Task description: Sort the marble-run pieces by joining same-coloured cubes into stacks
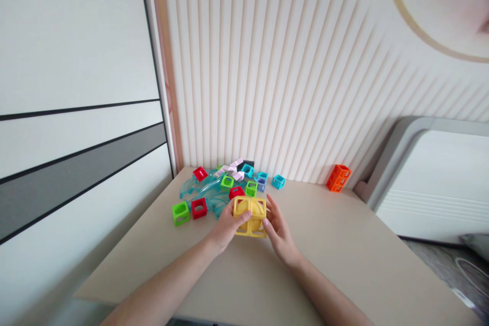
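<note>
Green cube: open-framed, near the desk's (336,254) left edge, just beside a red cube (199,208). (181,213)
Translucent teal pieces (208,188): spread from the back left corner toward the middle, cubes lying on and around them; outlines overlap, count not readable.
Back red cube (199,173): tilted, close to the back left corner.
Pale lilac pieces (231,169): heaped near the back edge, by two green cubes (226,182).
Left hand (225,224): grasping the yellow block's left side, thumb across its near face.
Yellow block (250,215): between both hands, midway between the desk's left and right edges; near face reads as two-by-two openings. Base contact with the desk: cannot tell.
Step in hand: judged as two-handed handling of the yellow block; pressing, parting or merely turning it cannot be told.
Next move calls for: probably even pressure from both sides, the frame level, clearance from the red cube behind.
Right hand (280,234): grasping the block's right side, thumb at the near edge, fingers reaching behind; grip looks lighter.
Teal cube (278,181): apart from the heap, near the back edge.
Orange stack (338,178): upright against the wall, toward the back right corner.
</note>
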The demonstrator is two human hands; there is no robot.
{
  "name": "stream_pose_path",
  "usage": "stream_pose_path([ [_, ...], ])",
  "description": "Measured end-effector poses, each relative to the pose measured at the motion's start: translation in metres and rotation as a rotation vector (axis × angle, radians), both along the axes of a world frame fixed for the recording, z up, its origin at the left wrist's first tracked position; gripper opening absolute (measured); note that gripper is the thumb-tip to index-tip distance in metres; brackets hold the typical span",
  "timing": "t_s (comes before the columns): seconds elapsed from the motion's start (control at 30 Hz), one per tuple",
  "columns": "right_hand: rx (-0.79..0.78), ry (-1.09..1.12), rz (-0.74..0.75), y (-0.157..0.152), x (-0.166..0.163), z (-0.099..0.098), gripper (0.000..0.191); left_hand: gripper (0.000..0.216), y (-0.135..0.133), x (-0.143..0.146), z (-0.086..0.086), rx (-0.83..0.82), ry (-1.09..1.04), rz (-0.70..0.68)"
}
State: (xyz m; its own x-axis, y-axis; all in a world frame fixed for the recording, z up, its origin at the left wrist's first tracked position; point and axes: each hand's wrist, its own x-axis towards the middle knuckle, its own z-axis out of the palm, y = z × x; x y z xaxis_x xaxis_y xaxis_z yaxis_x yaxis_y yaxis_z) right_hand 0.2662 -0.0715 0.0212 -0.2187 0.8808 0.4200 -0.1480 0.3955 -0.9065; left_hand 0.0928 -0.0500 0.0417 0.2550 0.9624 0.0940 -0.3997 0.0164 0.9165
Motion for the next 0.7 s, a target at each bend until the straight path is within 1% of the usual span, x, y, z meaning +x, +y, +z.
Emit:
stream_pose_path([
  [0.13,0.092,-0.164,-0.029,0.0,0.006,-0.001,0.073,0.051,-0.001,0.0,0.0,-0.027,-0.031,-0.052],
  [0.2,0.165,-0.252,-0.026,-0.002,0.01,0.002,0.085,0.052,-0.003,0.001,0.0,-0.043,-0.045,-0.076],
  [0.3,0.288,-0.397,-0.015,-0.002,0.016,0.005,0.108,0.056,-0.004,0.002,0.001,-0.099,-0.068,-0.073],
  [0.4,0.365,-0.504,-0.052,0.003,0.021,0.003,0.12,0.056,-0.005,0.002,0.0,-0.156,-0.066,-0.077],
  [0.5,0.377,-0.54,-0.082,0.007,0.024,-0.001,0.122,0.054,-0.005,0.002,-0.002,-0.154,-0.043,-0.119],
  [0.7,0.334,-0.536,-0.103,0.004,0.024,-0.005,0.112,0.05,-0.004,0.002,-0.006,-0.089,0.052,-0.14],
])
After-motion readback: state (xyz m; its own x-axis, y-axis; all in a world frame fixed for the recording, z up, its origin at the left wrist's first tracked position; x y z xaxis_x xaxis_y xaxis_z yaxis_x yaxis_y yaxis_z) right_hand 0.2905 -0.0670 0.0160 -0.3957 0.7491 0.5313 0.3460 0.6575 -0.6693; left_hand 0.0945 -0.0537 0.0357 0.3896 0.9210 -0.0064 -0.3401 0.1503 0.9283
